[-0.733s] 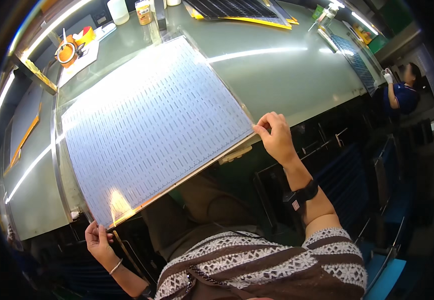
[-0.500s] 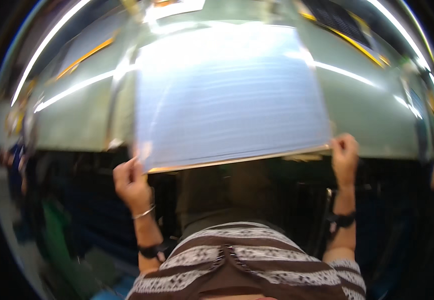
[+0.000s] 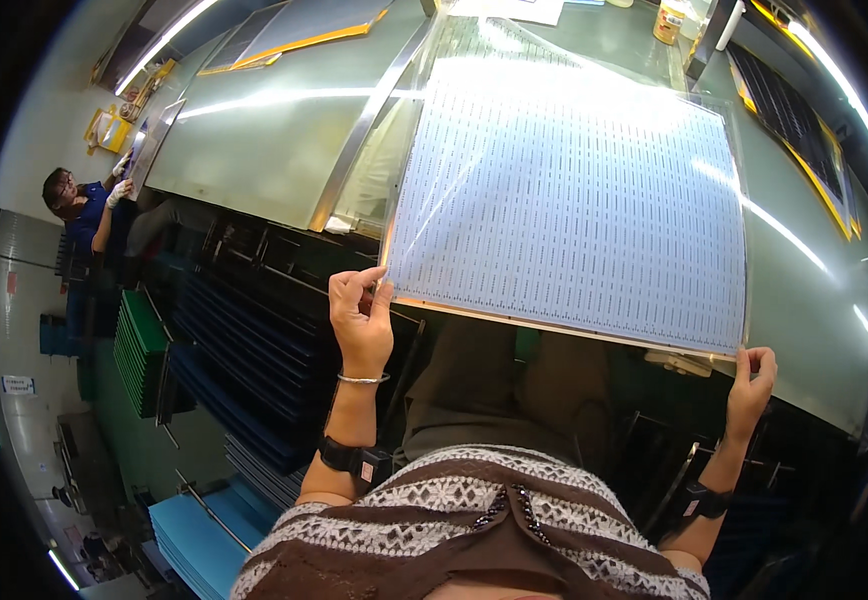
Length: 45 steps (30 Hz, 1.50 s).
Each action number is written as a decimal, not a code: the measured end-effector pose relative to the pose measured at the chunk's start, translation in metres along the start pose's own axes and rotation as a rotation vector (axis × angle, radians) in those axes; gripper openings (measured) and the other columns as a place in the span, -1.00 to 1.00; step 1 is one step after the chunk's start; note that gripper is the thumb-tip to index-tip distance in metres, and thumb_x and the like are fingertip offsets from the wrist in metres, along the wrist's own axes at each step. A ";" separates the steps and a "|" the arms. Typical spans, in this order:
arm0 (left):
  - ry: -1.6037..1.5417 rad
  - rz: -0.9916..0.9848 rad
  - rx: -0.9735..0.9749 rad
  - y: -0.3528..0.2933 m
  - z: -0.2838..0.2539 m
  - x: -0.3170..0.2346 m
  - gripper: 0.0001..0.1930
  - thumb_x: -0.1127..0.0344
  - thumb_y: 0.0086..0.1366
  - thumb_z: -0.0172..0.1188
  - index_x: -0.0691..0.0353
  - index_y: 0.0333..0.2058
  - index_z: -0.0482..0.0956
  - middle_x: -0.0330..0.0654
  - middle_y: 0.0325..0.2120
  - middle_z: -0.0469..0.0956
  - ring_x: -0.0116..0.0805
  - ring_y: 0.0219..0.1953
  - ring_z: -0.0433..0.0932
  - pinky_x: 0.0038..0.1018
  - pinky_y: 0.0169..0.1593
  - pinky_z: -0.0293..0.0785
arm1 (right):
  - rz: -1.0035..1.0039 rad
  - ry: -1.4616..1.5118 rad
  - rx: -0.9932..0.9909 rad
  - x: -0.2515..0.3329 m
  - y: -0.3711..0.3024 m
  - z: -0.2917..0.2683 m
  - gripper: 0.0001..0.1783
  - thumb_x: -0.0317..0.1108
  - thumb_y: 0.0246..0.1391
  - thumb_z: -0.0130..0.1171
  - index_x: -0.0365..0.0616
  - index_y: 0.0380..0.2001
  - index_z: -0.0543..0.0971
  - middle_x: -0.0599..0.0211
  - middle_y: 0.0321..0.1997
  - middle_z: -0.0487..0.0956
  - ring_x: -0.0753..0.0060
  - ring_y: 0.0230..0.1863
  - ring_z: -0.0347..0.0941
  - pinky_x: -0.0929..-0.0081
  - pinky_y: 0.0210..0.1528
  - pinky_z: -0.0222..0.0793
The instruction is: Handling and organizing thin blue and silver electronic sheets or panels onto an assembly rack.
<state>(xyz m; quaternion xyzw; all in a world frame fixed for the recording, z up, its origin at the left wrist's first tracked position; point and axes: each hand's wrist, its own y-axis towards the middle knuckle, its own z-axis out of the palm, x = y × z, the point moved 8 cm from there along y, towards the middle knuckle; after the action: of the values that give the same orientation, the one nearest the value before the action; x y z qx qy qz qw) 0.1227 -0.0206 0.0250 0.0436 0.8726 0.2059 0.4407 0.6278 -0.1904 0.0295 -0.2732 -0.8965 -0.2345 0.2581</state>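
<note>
A large flat panel, glossy and pale blue-white with rows of small dark dashes, spreads in front of me over the table. A thin clear margin runs along its sides. Its near edge sticks out past the table toward my body. My left hand pinches the panel's near left corner between thumb and fingers. At the near right corner, my right hand grips the panel the same way. Bright lamp glare washes out its far part.
Framed sheets with yellow edges lie at the far left; a dark one lies at the right. A metal strip crosses the grey-green table. Stacked blue racks stand below. A gloved co-worker handles a board farther left.
The view has swung left, bringing the co-worker and racks into clearer sight. The panel appears farther right and slants down to the right. Both hands keep hold of its near corners.
</note>
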 end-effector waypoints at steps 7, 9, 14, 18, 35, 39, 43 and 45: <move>-0.290 -0.179 -0.019 -0.005 0.024 0.024 -0.72 0.57 0.09 0.14 0.30 -0.17 0.42 -0.21 -0.38 0.40 -0.48 -0.44 0.32 -0.60 -0.32 0.32 | -0.031 -0.064 -0.061 -0.003 -0.001 -0.014 -0.85 -0.50 -0.02 0.11 -0.25 -0.52 0.34 0.31 -0.51 0.30 0.34 -0.41 0.20 0.42 -0.28 0.19; -0.412 -0.329 0.036 -0.007 0.032 0.030 -0.70 0.56 0.10 0.12 0.30 -0.14 0.41 -0.21 -0.40 0.43 -0.49 -0.40 0.33 -0.58 -0.29 0.32 | -0.062 0.004 -0.107 -0.005 -0.002 -0.014 -0.82 -0.58 -0.07 0.11 -0.23 -0.33 0.45 0.23 -0.37 0.37 0.27 -0.32 0.29 0.40 -0.18 0.24; 0.589 0.359 0.179 0.013 0.001 -0.029 -0.59 0.40 0.12 0.14 0.16 0.00 0.46 -0.08 0.03 0.36 -0.06 0.12 0.21 -0.25 0.16 0.10 | -0.264 -0.222 0.040 0.027 0.008 -0.009 -0.58 -0.46 -0.16 0.24 0.08 -0.12 0.57 0.26 -0.01 0.37 0.18 0.04 0.22 0.34 0.10 0.14; 0.638 0.426 0.512 0.017 0.016 -0.008 -0.51 0.20 0.16 0.10 0.09 0.09 0.38 -0.16 0.28 0.02 0.02 0.34 -0.25 0.01 0.28 -0.31 | -0.476 -0.395 0.250 0.031 0.020 -0.010 -0.50 -0.22 -0.13 0.25 0.18 -0.01 0.50 0.23 0.16 0.27 0.09 0.21 0.07 0.19 0.19 0.05; 0.346 0.531 0.716 0.138 0.035 -0.038 -0.80 0.27 0.04 0.23 0.21 -0.36 0.61 -0.05 -0.12 0.52 0.05 0.10 0.32 -0.08 0.18 0.13 | -0.650 -0.341 0.616 0.065 0.140 0.024 -0.66 -0.24 -0.07 0.20 -0.05 -0.16 0.54 0.20 0.04 0.46 0.01 0.17 0.23 0.20 0.22 0.09; 0.391 0.602 0.637 0.214 0.148 -0.034 -0.59 0.15 0.18 0.12 0.29 -0.07 0.47 -0.02 0.02 0.40 0.02 0.16 0.23 -0.22 0.19 0.15 | -0.673 -0.322 0.289 0.054 0.242 0.094 -0.67 -0.33 0.04 0.02 -0.07 -0.09 0.50 0.27 0.06 0.44 0.11 0.11 0.26 0.22 0.16 0.15; 0.611 0.570 0.524 0.248 0.202 0.009 -0.44 0.00 0.22 0.03 0.28 0.07 0.33 -0.07 0.14 0.26 -0.01 0.24 0.09 -0.19 0.22 0.05 | -0.512 -0.429 0.259 0.039 0.277 0.145 -0.58 -0.44 0.02 -0.08 -0.09 0.01 0.43 0.31 0.12 0.39 0.14 0.14 0.23 0.25 0.14 0.16; 0.614 0.564 0.508 0.257 0.204 0.015 -0.43 -0.01 0.23 0.01 0.28 0.09 0.32 -0.09 0.16 0.23 0.00 0.24 0.08 -0.18 0.23 0.03 | -0.597 -0.467 0.229 0.047 0.277 0.150 -0.56 -0.45 0.02 -0.12 -0.19 0.02 0.40 0.19 0.11 0.38 0.18 0.13 0.24 0.32 0.16 0.15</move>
<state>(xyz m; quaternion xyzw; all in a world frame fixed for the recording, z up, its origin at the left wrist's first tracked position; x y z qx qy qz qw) 0.2469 0.2830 0.0089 0.3216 0.9392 0.1011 0.0656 0.7138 0.1165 0.0211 -0.0157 -0.9915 -0.1294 -0.0037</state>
